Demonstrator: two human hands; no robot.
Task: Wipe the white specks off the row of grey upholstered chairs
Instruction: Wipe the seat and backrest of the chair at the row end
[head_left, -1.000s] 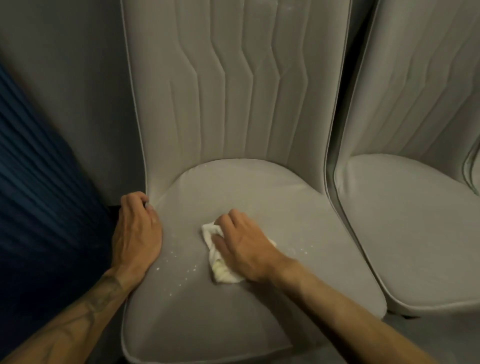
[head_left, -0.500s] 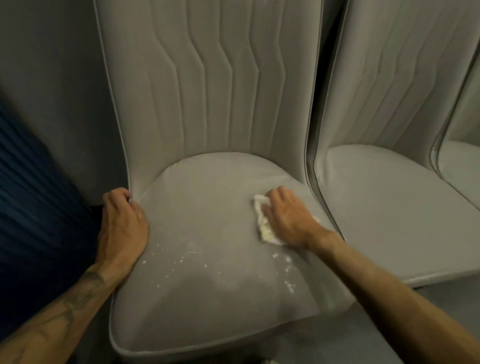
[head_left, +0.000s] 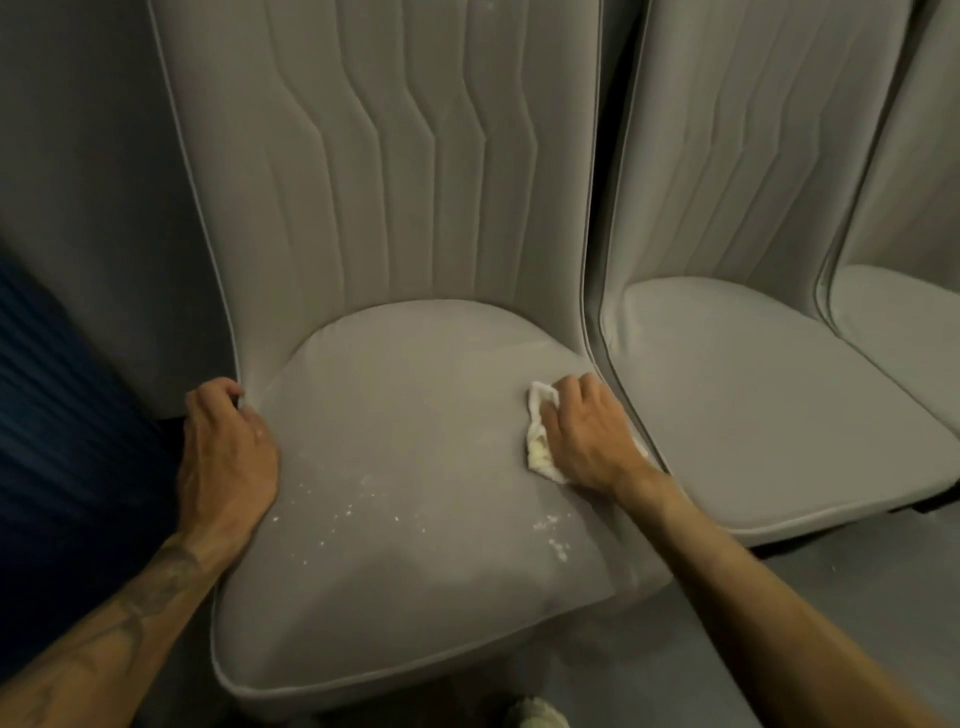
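The nearest grey chair's seat (head_left: 405, 415) fills the middle of the head view. White specks (head_left: 358, 499) are scattered over its front left, with another small cluster (head_left: 556, 540) near the front right. My right hand (head_left: 587, 436) grips a crumpled white cloth (head_left: 540, 447) and presses it on the seat's right side, close to the gap beside the second chair. My left hand (head_left: 226, 457) lies on the seat's left edge, its fingers curled over the back corner where seat and backrest meet.
A second grey chair (head_left: 753, 405) stands close on the right, and a third (head_left: 904, 322) is at the frame's right edge. Dark blue ribbed fabric (head_left: 62, 415) hangs at the left. Grey floor (head_left: 857, 597) lies in front, with a pale object (head_left: 535, 714) at the bottom edge.
My right hand has slid the cloth from the seat's middle to its right side, leaving a small cluster of specks near the front right. My left hand has stayed on the left edge.
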